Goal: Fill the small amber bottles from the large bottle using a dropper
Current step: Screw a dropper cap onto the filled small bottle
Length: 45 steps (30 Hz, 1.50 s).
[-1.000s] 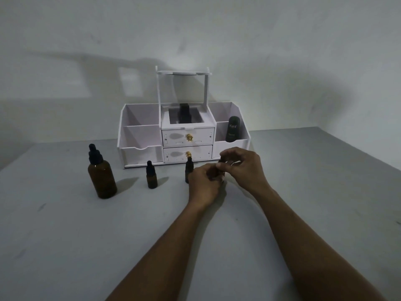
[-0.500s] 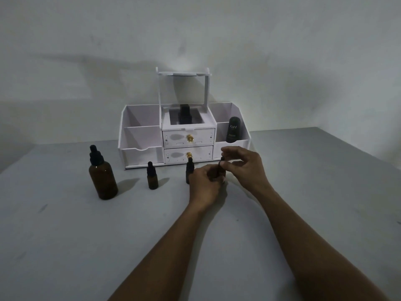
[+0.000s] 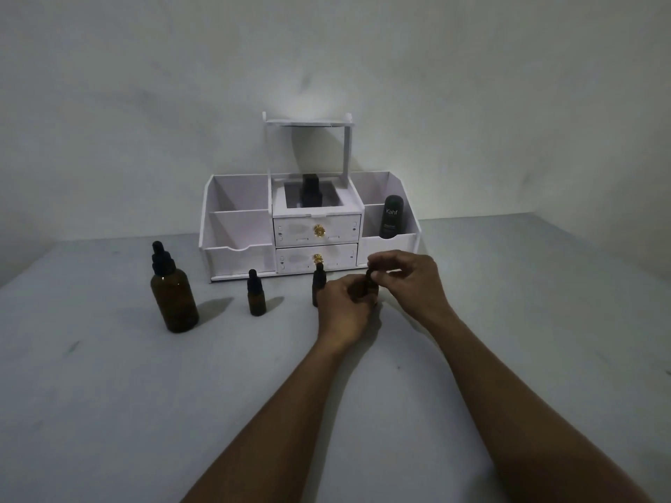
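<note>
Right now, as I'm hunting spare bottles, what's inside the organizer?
In the organizer, a Kahf bottle stands in the right compartment, a dark bottle in the centre tray. Both drawers are shut, contents hidden.

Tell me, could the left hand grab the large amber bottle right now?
Probably not at once: the left hand holds a small amber bottle whose cap the right hand pinches. Once freed, it could likely reach the large amber bottle, passing the leftmost small bottle.

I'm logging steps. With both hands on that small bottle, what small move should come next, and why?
Probably twist the cap off with the right hand: it pinches the cap while the left hand grips the small bottle, which looks capped.
</note>
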Tool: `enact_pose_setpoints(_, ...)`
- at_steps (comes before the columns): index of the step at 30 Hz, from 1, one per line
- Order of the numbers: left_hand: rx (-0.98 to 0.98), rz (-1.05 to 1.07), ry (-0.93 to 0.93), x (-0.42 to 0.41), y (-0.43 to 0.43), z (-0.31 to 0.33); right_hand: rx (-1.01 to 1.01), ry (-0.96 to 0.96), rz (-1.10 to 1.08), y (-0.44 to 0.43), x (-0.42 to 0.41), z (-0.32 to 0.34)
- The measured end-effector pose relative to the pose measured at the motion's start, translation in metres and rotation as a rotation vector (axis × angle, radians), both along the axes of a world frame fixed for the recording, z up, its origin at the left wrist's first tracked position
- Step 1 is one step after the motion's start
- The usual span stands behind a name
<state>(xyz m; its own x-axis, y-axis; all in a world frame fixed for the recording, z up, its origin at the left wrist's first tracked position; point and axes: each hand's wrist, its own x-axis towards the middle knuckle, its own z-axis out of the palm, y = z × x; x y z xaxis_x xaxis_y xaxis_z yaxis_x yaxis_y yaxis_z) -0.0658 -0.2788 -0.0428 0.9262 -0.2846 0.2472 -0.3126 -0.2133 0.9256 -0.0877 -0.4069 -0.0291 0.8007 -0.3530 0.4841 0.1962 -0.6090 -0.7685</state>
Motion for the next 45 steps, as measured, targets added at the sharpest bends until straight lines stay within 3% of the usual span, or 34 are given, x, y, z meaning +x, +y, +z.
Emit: enact_pose_setpoints(45,-0.005,0.002,0.028,0.0007,-0.0013,-0.006,0.037,0.009,-0.001,0.0027,-0.0049,0.0006)
